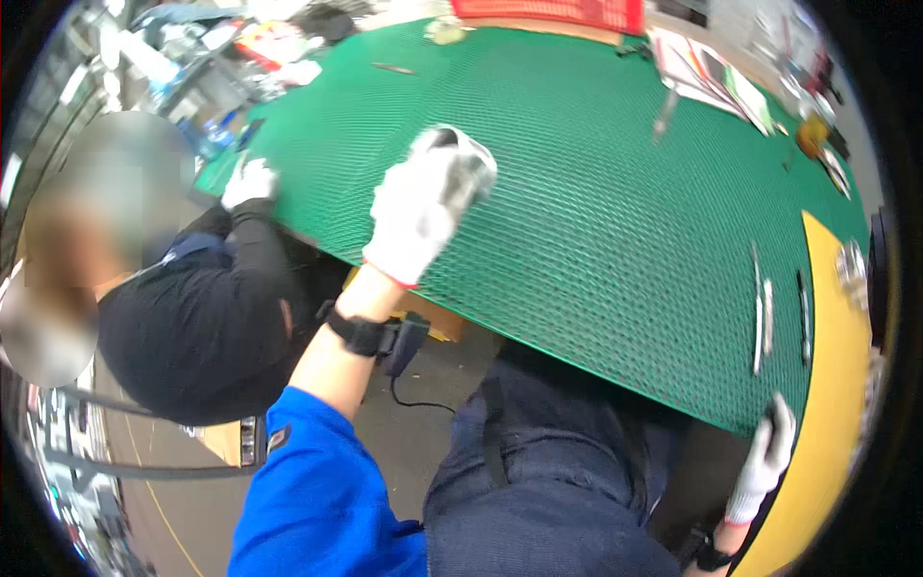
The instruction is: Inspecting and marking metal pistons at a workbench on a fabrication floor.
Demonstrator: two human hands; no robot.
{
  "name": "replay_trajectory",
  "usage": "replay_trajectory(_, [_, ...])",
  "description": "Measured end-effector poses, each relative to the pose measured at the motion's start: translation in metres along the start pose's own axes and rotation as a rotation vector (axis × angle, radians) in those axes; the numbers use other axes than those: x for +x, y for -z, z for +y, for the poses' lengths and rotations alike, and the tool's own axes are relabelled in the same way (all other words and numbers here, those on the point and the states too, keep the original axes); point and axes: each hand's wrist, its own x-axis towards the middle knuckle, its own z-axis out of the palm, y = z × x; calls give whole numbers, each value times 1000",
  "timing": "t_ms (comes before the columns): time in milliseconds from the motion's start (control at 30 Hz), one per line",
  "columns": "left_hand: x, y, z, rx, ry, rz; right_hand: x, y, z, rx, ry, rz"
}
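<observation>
My left hand [411,216], in a white glove with a red cuff edge, is raised over the green ribbed mat [596,192]. Its fingers are closed around a shiny grey metal part [466,173] with a rounded rim and a dark hollow; motion blur hides its exact kind. At the lower right, my right hand [766,452], also white-gloved, rests by the mat's near edge. Its fingers are stretched out beside a yellow panel [817,413], and nothing shows in them. Closest to it on the mat lie thin metal rods or pen-like tools [767,313] and a dark, slim tool [805,313].
At the left, a co-worker in a dark top [207,308] has a gloved hand [250,183] on the mat. A red crate [548,13] stands at the far edge. Papers [707,72] lie far right, and clutter [269,48] fills the far left.
</observation>
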Motion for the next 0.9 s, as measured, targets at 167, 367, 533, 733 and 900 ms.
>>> replay_trajectory(167, [-8, -24, -31, 7, -139, 11, -6, -7, 15, 448, -432, 40])
replay_trajectory(367, [-55, -26, 27, -306, -300, 115, -30, 23, 29, 1045, -608, 192])
replay_trajectory(533, [-80, -51, 38, -377, -58, 37, -35, 28, 27, 1312, -609, 160])
replay_trajectory(733, [-82, -62, 48, -277, -16, 104, -36, 7, 14, 1007, -572, 302])
replay_trajectory(900, [-82, -62, 48, -203, -15, 89, -48, 4, 57, 981, -500, 355])
